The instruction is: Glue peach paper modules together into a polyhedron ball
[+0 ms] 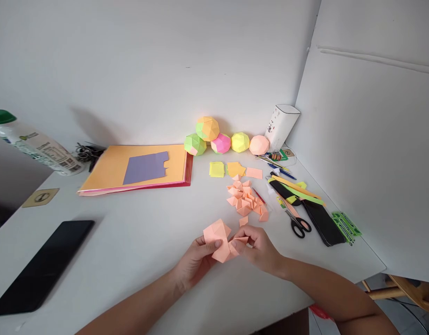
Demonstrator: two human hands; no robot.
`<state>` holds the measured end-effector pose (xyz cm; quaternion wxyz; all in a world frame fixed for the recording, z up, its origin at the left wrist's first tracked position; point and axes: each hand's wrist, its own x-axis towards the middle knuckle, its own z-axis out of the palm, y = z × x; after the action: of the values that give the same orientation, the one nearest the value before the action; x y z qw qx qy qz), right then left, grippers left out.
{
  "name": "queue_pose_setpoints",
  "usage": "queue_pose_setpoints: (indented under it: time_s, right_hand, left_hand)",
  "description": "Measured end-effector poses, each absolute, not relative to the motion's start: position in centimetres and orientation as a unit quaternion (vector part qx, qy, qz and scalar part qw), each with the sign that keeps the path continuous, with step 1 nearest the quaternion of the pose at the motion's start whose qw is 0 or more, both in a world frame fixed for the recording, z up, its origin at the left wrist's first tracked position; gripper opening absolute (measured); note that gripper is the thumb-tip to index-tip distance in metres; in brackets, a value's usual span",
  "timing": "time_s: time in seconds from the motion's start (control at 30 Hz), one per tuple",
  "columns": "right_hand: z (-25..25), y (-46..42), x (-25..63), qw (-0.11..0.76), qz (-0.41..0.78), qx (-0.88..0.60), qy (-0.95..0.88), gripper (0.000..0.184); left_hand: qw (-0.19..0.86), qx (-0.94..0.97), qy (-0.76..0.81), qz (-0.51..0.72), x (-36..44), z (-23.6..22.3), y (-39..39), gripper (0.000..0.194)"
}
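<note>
Holding a peach paper shape point(216, 231) in the left hand point(196, 257), with the thumb pressed on the front and the other fingers tucked behind. Pinching a small folded corner point(242, 240) at the right side of that shape between the thumb and fingers of the right hand point(262, 249). Both hands close together, over the near part of the white table point(137, 242). Hard to tell about the corner: already tucked in, or only partly in.

So far, only a few folded bits joined into one bumpy piece, with open edges and points sticking out. Not closed up yet. Looks like an early part of the work, going by all those open sides.

Plenty left, it seems: just past the right hand, a heap of folded peach bits point(242, 197), not joined on. Closer still, right by the right hand's knuckles, a lone bit point(243, 220). Past the heap, farther from the hands, flat paper in a yellow stack point(216, 170), an orange stack point(235, 169) and a peach stack point(254, 173).

Farthest from both hands, near the wall, all round and looking finished: a green ball point(195, 144), an orange ball point(207, 129), a pink ball point(221, 143), a yellow ball point(240, 142) and a peach ball point(259, 145).
</note>
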<state>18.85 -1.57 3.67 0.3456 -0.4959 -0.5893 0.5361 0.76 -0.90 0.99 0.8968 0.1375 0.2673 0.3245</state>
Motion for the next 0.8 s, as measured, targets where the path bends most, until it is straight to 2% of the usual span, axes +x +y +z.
queue_pose_setpoints:
  time_s: [0.33,0.8]
  right_hand:
    - [3.0,-0.6,19.8,0.283,0.627,-0.495,-0.53,0.02]
    - [3.1,-0.1,20.3,0.249,0.647,-0.483,-0.535,0.025]
  left_hand:
    - [0.903,0.161,0.262,0.301,0.7,1.0,-0.7,0.022]
    - [0.899,0.178,0.271,0.294,0.6,0.6,-0.5,0.024]
